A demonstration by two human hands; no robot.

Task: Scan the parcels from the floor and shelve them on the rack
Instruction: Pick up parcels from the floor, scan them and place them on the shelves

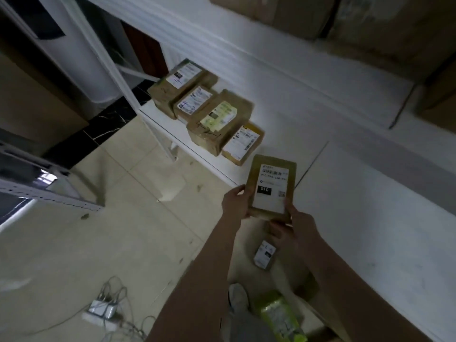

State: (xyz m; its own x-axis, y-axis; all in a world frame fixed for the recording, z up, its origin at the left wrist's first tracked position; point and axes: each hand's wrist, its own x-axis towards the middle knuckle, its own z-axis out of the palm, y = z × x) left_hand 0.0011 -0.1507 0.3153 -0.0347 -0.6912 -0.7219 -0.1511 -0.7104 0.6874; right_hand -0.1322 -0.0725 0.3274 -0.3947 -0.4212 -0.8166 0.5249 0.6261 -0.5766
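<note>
A flat brown parcel (270, 187) with a white barcode label and a black "010" patch is held up in front of the white rack shelf (365, 206). My left hand (235, 202) grips its left edge. My right hand (294, 224) grips its lower right corner. Several brown parcels (209, 112) lie in a row on a lower shelf of the rack, at its left end. On the floor below my arms lie a small parcel (264, 254) and a green-labelled parcel (281, 317). No scanner shows.
Large cardboard boxes (370, 18) sit on the shelf above. A power strip with tangled cables (103, 309) lies on the tiled floor at lower left. Another rack's corner (49, 191) juts in from the left. My shoe (238, 296) stands by the floor parcels.
</note>
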